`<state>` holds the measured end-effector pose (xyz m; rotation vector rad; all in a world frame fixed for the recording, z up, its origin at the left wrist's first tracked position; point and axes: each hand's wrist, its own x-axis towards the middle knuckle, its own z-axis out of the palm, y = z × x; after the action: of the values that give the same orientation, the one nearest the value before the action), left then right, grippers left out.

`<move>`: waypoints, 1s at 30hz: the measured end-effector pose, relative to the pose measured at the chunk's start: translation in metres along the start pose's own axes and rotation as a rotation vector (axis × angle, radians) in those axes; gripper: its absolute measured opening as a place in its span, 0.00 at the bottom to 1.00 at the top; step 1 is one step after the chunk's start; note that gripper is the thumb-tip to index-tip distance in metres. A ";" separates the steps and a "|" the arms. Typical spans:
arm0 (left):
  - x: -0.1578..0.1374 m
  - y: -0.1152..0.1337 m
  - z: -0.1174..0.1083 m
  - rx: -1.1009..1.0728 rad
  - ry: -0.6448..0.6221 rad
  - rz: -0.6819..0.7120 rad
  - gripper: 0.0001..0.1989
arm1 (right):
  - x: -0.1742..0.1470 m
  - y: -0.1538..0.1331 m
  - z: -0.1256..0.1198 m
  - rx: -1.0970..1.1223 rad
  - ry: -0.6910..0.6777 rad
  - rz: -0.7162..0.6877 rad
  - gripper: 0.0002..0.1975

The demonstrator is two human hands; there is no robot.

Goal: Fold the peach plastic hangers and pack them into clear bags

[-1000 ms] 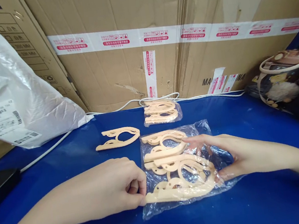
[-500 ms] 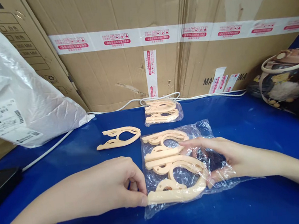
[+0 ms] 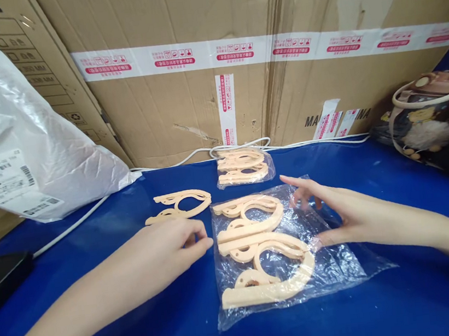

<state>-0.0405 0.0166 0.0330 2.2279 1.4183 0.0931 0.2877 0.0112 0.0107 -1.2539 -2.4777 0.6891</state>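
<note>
Two cream folding hangers [image 3: 266,295] lie side by side inside a clear plastic bag [image 3: 336,263] flat on the blue table. My left hand [image 3: 177,246] hovers just left of the bag, its thumb and fingertips drawn together with nothing visible in them. Over the bag's right part, my right hand [image 3: 333,209] has its thumb and fingers spread apart. Its thumb is at the bag film by the lower hanger; I cannot tell whether it touches. A loose folded hanger [image 3: 193,198] lies beyond my left hand, which partly covers it.
Another bagged pair of hangers [image 3: 244,175] sits at the back, by a white cable [image 3: 190,156] and a tall taped cardboard box [image 3: 175,108]. A white parcel bag [image 3: 41,159] and a dark object [image 3: 4,285] are at left. A bottle with a handle [image 3: 424,114] stands at right.
My left hand has let go of the bag's left edge and risen slightly away. My right hand has released the hangers, moved up and right, and spread its fingers.
</note>
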 end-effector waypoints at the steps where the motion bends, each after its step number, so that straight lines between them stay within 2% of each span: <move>1: 0.002 -0.002 0.001 0.028 0.021 -0.016 0.16 | 0.000 0.001 0.000 -0.003 0.010 0.000 0.48; 5: 0.007 0.002 0.002 0.015 -0.067 -0.130 0.18 | 0.000 -0.002 0.003 0.083 -0.040 0.014 0.46; 13: 0.006 0.009 0.005 -0.038 -0.103 -0.121 0.14 | -0.001 -0.003 0.003 0.066 -0.014 -0.006 0.44; 16: 0.006 0.005 0.000 0.053 -0.040 -0.090 0.14 | -0.002 -0.003 0.003 0.055 -0.024 -0.002 0.42; 21: 0.012 -0.016 -0.024 0.065 0.112 0.072 0.15 | -0.003 -0.004 0.001 0.049 -0.022 -0.019 0.40; 24: 0.019 -0.038 -0.035 0.104 0.221 0.135 0.22 | -0.004 -0.006 0.000 0.046 -0.012 -0.018 0.39; 27: 0.026 -0.055 -0.037 0.119 0.228 0.136 0.31 | -0.004 -0.009 -0.002 0.041 -0.017 -0.006 0.38; 30: 0.034 -0.055 -0.026 0.093 0.256 0.185 0.24 | -0.003 -0.008 -0.002 0.036 -0.018 -0.002 0.37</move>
<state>-0.0793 0.0745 0.0250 2.4927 1.3628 0.3957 0.2851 0.0050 0.0160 -1.2373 -2.4694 0.7449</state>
